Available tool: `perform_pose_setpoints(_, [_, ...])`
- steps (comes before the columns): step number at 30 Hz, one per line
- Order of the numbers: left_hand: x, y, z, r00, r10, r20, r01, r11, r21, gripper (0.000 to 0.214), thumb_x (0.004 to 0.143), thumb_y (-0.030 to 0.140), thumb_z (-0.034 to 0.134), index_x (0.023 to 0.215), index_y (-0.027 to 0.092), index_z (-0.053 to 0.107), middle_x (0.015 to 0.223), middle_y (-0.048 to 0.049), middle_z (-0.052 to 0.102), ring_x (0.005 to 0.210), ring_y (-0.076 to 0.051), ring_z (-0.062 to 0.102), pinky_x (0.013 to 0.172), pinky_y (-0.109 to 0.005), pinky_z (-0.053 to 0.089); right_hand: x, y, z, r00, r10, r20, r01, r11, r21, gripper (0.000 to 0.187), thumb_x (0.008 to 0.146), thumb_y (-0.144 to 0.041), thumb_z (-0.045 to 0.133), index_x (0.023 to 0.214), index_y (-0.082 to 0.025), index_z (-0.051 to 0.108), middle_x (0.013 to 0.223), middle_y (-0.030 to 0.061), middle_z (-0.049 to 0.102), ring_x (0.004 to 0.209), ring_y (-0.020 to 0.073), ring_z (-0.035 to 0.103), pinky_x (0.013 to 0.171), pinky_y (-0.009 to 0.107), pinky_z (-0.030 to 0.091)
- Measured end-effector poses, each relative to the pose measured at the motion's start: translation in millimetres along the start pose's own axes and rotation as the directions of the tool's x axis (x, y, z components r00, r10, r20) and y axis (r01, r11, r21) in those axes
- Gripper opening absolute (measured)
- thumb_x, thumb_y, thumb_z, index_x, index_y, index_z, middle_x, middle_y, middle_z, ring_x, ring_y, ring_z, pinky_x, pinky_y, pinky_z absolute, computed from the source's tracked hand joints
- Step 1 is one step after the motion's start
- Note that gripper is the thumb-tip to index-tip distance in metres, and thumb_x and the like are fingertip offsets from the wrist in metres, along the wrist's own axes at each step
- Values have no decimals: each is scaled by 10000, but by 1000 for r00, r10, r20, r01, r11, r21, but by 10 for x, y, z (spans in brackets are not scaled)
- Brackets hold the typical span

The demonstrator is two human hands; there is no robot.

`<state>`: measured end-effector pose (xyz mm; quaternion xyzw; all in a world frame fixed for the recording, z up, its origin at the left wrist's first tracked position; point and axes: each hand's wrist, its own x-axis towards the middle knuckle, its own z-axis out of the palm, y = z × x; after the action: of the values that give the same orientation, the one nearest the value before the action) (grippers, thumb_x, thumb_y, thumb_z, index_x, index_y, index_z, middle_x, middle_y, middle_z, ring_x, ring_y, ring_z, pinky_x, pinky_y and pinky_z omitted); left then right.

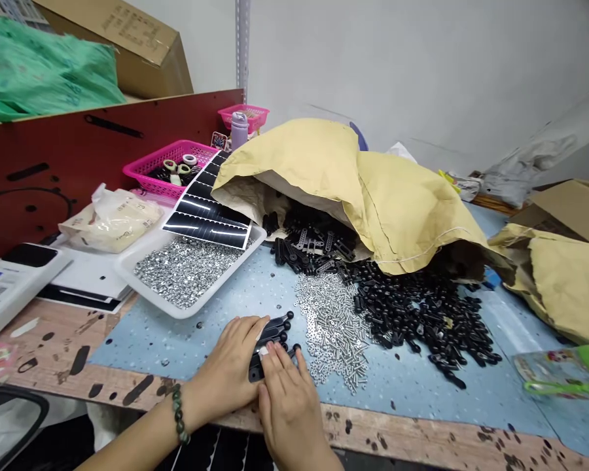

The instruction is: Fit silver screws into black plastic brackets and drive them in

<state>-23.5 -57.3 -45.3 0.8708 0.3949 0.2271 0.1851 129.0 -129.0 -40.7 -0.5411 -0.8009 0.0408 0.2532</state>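
Several slim black plastic parts with ball ends (275, 325) lie side by side at the front edge of the blue mat. My left hand (228, 366), with a beaded bracelet at the wrist, is closed around their left side. Over their near end, my right hand (290, 402) presses down with its fingers together. Both palms hide much of the parts. Just right of my hands is a pile of silvery screws (336, 333). Beyond it spreads a heap of small black plastic pieces (417, 307).
A white tray of small metal nuts (191, 313) stands at left, with black sticker sheets (209, 212) over its back edge. Large yellow paper sacks (304, 154) spill black parts at the back. A pink basket (142, 171) holds scissors (175, 171). A bottle (554, 373) lies at right.
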Motion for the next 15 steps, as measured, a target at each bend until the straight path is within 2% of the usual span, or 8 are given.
perform_pose_setpoints(3, [21,-5,-13,1000,2,-2,-2,1000,-8,710,690,155,577,1354,171,326,1280,-139,477,1198,-327,442,1009,-528,387,89,60,-45,998,48,-32,-46,998,51,383,898,-122,405,1255,-144,543,1211,101,649,1193,248,563,1062,555,377])
perform_pose_setpoints(7, [54,16,-6,1000,6,8,-6,1000,-23,699,673,165,577,1329,187,338,1228,-116,500,1161,-313,451,1003,-514,373,209,222,17,997,66,-33,-66,998,11,411,926,-157,386,1319,-86,479,1278,147,595,1260,276,495,1049,562,390])
perform_pose_setpoints(10, [57,19,-6,1000,-7,-3,7,999,-47,730,647,157,582,1330,198,327,1205,-112,503,1146,-318,454,990,-510,375,241,266,48,992,121,-35,-120,992,35,384,941,-151,354,1290,-97,505,1241,143,622,1215,260,542,1049,550,400])
perform_pose_setpoints(12, [38,0,-2,1000,-11,-11,10,996,-87,716,655,159,587,1320,214,325,1203,-108,502,1139,-314,456,982,-505,384,203,225,45,994,99,-45,-95,992,85,383,939,-137,353,1293,-120,497,1233,125,628,1197,238,559,1080,546,366])
perform_pose_setpoints(15, [14,-47,42,1000,-20,-19,17,988,-151,722,676,160,595,1333,221,300,1233,-113,483,1153,-311,444,982,-499,388,86,115,63,998,-28,-63,36,991,132,420,909,-98,390,1322,-133,460,1253,118,617,1206,223,552,1081,510,383])
